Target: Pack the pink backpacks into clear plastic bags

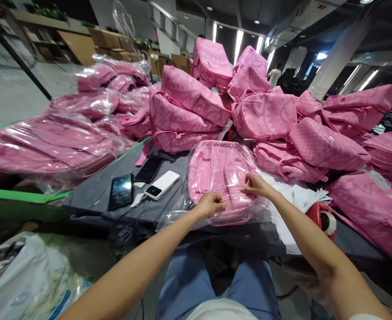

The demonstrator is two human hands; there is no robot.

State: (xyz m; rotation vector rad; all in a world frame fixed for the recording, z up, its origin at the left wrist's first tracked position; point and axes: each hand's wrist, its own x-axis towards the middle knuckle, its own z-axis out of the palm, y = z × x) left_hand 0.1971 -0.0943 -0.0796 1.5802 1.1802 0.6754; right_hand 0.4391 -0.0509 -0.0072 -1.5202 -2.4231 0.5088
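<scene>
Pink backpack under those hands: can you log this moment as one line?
left hand: on plastic bag | right hand: on plastic bag | bag holds: pink backpack | nearby: power bank, phone, tape dispenser

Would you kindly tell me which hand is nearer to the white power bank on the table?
The left hand is nearer, resting on the bagged pink backpack beside the power bank. The right hand is farther away, toward the backpack's other side.
</scene>
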